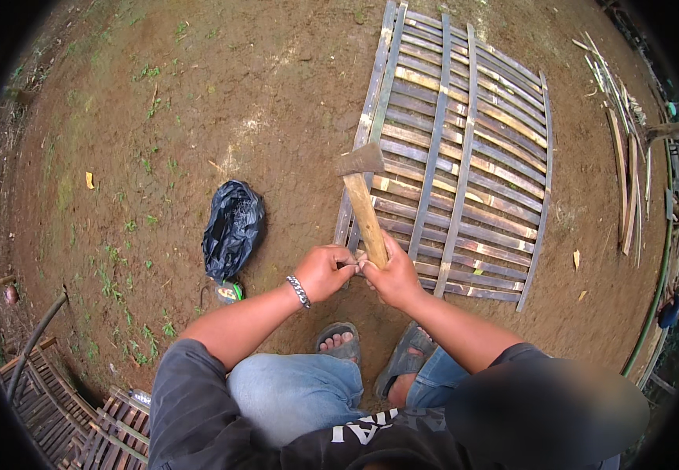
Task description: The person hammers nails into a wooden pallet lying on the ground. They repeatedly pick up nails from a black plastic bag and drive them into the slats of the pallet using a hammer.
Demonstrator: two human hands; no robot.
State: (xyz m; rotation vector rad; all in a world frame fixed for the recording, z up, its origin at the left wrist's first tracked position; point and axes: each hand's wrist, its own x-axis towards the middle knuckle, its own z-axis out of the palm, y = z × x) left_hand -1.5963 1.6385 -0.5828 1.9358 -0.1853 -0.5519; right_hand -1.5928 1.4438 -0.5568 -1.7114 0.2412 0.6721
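Observation:
My right hand (390,274) is wrapped round the lower end of a hatchet's wooden handle; the hatchet (365,211) points away from me, its dull metal head at the far end. Close beside it, my left hand (328,272) is closed in a pinch, its fingertips meeting those of the right. Whatever sits between these fingertips is too small to make out. Both hands are over the near left corner of a slatted bamboo panel (465,176), which lies on the ground with long strips crossing its many slats.
A black plastic bag (234,227) stands open on the dirt to the left, small dark bits inside. Near it lies a small dark object with green (231,292). Loose bamboo strips (620,149) lie far right. Another slatted bamboo structure (54,399) is at lower left.

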